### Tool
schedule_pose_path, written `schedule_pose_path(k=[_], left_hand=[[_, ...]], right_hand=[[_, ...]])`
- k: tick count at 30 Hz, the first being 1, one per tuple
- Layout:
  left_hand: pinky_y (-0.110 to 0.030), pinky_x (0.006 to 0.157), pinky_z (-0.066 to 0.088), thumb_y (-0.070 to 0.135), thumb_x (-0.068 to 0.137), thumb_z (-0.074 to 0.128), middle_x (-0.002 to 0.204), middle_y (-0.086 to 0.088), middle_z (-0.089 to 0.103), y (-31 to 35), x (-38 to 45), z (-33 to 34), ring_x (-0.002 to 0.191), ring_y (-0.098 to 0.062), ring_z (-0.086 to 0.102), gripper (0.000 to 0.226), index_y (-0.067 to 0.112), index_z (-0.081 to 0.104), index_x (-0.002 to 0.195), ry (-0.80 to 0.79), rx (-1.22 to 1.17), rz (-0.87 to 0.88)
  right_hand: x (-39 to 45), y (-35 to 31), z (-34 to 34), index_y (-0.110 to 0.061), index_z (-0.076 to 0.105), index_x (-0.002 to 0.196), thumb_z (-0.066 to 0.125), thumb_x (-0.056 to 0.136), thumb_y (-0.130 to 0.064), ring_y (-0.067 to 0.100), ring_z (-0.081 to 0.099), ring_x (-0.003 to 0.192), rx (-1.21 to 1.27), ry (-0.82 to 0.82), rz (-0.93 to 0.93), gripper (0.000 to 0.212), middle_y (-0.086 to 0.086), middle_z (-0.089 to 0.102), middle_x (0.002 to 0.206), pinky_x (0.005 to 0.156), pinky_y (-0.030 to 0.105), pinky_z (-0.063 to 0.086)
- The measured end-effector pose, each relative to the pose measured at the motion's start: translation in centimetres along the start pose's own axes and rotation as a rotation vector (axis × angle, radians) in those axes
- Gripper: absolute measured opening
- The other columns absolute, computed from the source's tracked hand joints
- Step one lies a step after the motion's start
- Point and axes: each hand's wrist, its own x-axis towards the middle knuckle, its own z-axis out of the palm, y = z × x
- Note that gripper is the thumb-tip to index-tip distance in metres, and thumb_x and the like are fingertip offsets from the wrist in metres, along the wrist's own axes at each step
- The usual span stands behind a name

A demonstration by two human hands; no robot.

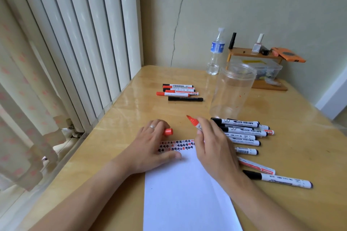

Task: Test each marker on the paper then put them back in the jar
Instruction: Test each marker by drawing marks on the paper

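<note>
My right hand [212, 142] grips an uncapped red marker [194, 123], its tip pointing up and to the left, above the top edge of the white paper [185, 193]. My left hand [152, 142] rests on the paper's top left corner, thumb on the sheet, and holds the red cap [168, 132] in its fingers. Rows of red and black test marks [176, 145] run along the paper's top. The clear plastic jar [231, 90] stands upright behind, with no markers inside. Several markers [244, 133] lie to the right of my right hand.
A second group of several markers [179, 92] lies at the back left of the wooden table [131, 110]. A water bottle [216, 52], a small wooden shelf [253, 54] and a plastic box [266, 70] stand by the wall. A radiator [75, 43] lines the left edge.
</note>
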Motion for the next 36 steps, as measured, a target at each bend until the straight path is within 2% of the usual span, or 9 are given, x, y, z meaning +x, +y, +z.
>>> schedule_pose_path(k=[2,5,8,12,16,20,24,28,36], left_hand=[[-0.035,0.106,0.037,0.08,0.08,0.065,0.122,0.019,0.045,-0.1,0.3,-0.1,0.122,-0.005,0.041,0.069,0.028,0.044,0.121,-0.075,-0.041,0.051],[-0.033,0.103,0.041,0.067,0.083,0.072,0.12,0.016,0.054,-0.4,0.7,-0.9,0.12,-0.006,0.048,0.059,0.028,0.052,0.121,-0.135,-0.18,0.108],[-0.032,0.095,0.044,0.058,0.087,0.074,0.112,0.012,0.061,-0.4,0.9,-1.2,0.11,-0.008,0.053,0.036,0.043,0.049,0.108,-0.183,-0.19,0.167],[-0.025,0.087,0.044,0.053,0.084,0.079,0.102,0.015,0.061,-0.6,0.8,-1.8,0.101,-0.007,0.053,0.037,0.037,0.049,0.1,-0.182,-0.184,0.157],[-0.011,0.074,0.037,0.04,0.085,0.081,0.084,0.022,0.053,-0.7,0.6,-2.2,0.086,0.003,0.051,0.036,0.038,0.045,0.091,-0.057,-0.127,0.156],[-0.022,0.08,0.043,0.044,0.089,0.073,0.091,0.014,0.056,-0.5,0.9,-1.4,0.092,-0.006,0.051,0.031,0.022,0.053,0.099,-0.061,-0.121,0.173],[-0.028,0.077,0.039,0.039,0.094,0.068,0.091,0.004,0.057,-0.7,1.5,-0.6,0.09,-0.011,0.047,0.028,0.016,0.052,0.099,0.013,-0.098,0.087],[-0.034,0.072,0.035,0.049,0.093,0.065,0.085,0.003,0.05,-1.5,2.2,-0.4,0.082,-0.016,0.043,0.039,0.016,0.044,0.092,0.097,-0.054,-0.068],[-0.04,0.092,0.045,0.076,0.074,0.057,0.107,0.003,0.054,-2.8,2.4,-0.8,0.101,-0.016,0.049,0.07,0.017,0.053,0.111,-0.056,-0.011,-0.093]], right_hand=[[0.5,0.3,-0.6,-0.024,0.047,0.148,0.048,0.103,-0.012,0.018,0.062,0.099,0.137,0.015,0.018,0.046,-0.001,0.06,0.124,0.081,0.032,0.051],[0.8,0.5,-1.0,-0.028,0.062,0.128,0.055,0.101,-0.003,0.01,0.064,0.08,0.296,0.028,0.004,0.038,-0.008,0.058,0.111,0.075,0.027,0.052],[0.7,0.1,-0.8,-0.027,0.07,0.115,0.052,0.101,-0.011,0.022,0.073,0.071,0.718,-0.134,0.215,0.028,0.0,0.066,0.108,0.067,0.038,0.06],[0.8,0.2,-1.4,-0.022,0.072,0.123,0.042,0.084,-0.008,0.039,0.075,0.089,1.215,-0.359,0.454,0.051,0.012,0.07,0.118,0.078,0.036,0.06],[0.7,0.2,-1.0,-0.018,0.065,0.121,0.057,0.09,-0.012,0.029,0.071,0.077,1.159,-0.374,0.406,0.033,0.011,0.068,0.095,0.064,0.025,0.05],[0.4,-0.5,-0.4,-0.013,0.058,0.106,0.063,0.095,-0.021,0.019,0.054,0.058,0.974,-0.388,0.349,0.014,0.003,0.057,0.069,0.052,0.022,0.039],[0.4,-1.0,-0.2,-0.009,0.056,0.095,0.055,0.105,-0.025,0.02,0.04,0.054,0.955,-0.374,0.376,0.019,0.011,0.046,0.066,0.046,0.02,0.031],[0.4,-0.6,-0.4,-0.017,0.057,0.11,0.058,0.099,-0.021,0.028,0.057,0.048,0.984,-0.423,0.472,0.012,0.012,0.061,0.074,0.041,0.022,0.031],[0.5,-0.1,0.2,-0.011,0.06,0.089,0.07,0.097,-0.013,0.03,0.059,0.044,0.912,-0.377,0.531,0.014,0.011,0.054,0.066,0.04,0.028,0.044]])
